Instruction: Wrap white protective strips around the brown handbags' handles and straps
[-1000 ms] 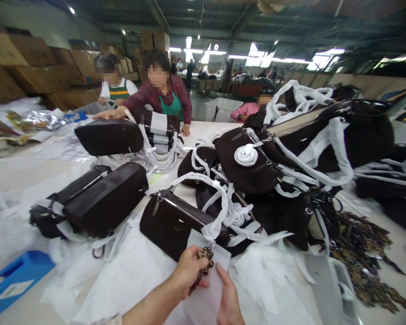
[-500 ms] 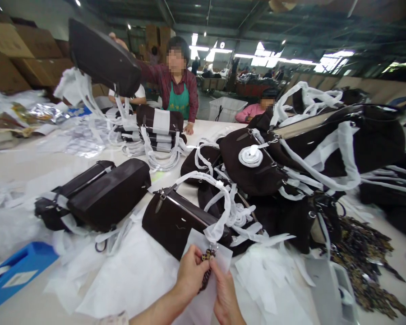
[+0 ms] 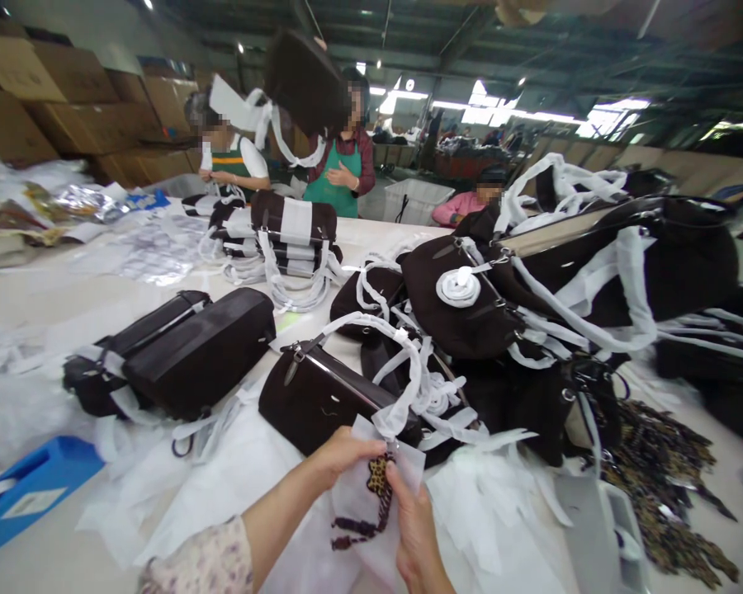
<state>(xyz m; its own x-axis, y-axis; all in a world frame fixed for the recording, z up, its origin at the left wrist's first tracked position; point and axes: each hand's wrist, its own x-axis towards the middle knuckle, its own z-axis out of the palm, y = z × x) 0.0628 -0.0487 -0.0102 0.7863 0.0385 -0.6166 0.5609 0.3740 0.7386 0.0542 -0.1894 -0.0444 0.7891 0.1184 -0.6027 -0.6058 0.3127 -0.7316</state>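
A leopard-print bag charm with dark braided cords hangs against a thin white paper sheet, just below the wrapped white handle of a dark brown handbag. My left hand is closed at the charm's upper left, its thumb lying across the top near the metal fitting. From the right, my right hand pinches the charm's edge and the sheet, thumb on top. The fingers beneath the sheet are mostly hidden. The handbag lies on its side on the table, directly beyond my hands.
Dark handbags with white-wrapped straps pile up at the right. Two more bags lie left. A heap of patterned charms, a grey tape dispenser and a blue one flank loose white paper. A co-worker lifts a bag.
My left hand has shifted up, its thumb now stretched across the charm's top. The charm's leopard print and hanging cords now show. Across the table, the co-worker's lifted bag has moved right.
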